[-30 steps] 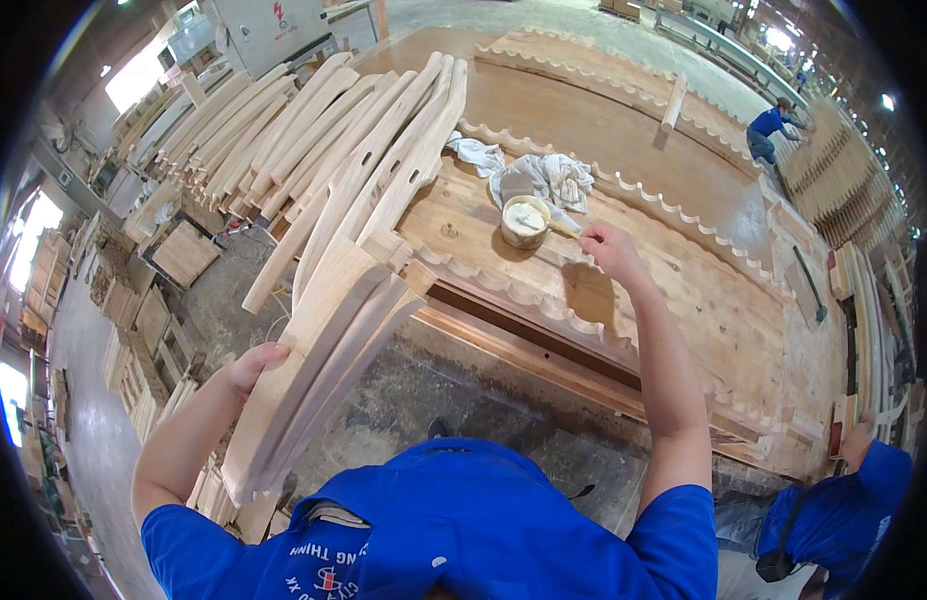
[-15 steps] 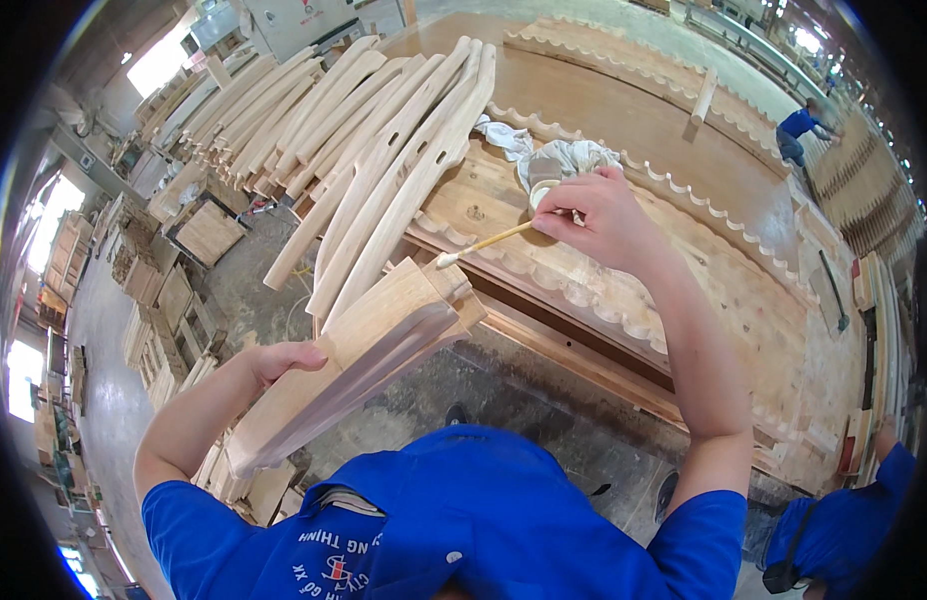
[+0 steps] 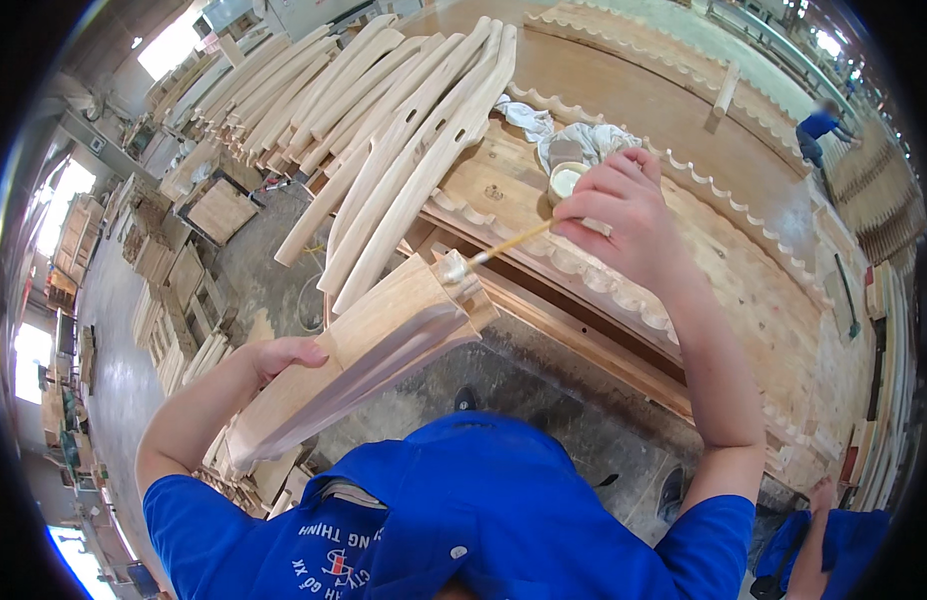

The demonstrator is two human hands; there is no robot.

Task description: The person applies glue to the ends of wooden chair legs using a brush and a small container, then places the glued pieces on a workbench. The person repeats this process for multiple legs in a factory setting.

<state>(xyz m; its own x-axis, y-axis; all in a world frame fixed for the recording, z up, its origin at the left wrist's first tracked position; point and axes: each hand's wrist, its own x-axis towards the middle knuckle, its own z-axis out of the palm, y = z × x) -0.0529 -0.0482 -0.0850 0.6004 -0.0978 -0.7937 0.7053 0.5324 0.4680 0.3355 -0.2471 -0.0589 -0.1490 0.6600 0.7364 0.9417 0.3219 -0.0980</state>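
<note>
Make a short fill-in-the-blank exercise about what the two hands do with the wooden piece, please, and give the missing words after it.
1. The right hand holds a thin ____ by its stick.
2. The brush tip touches the ____ of the curved wooden piece.
3. The left hand steadies this piece from the ____ side.
4. The small round cup stands on the ____ beside crumpled rags.

Missing words: brush; end; left; workbench
</note>
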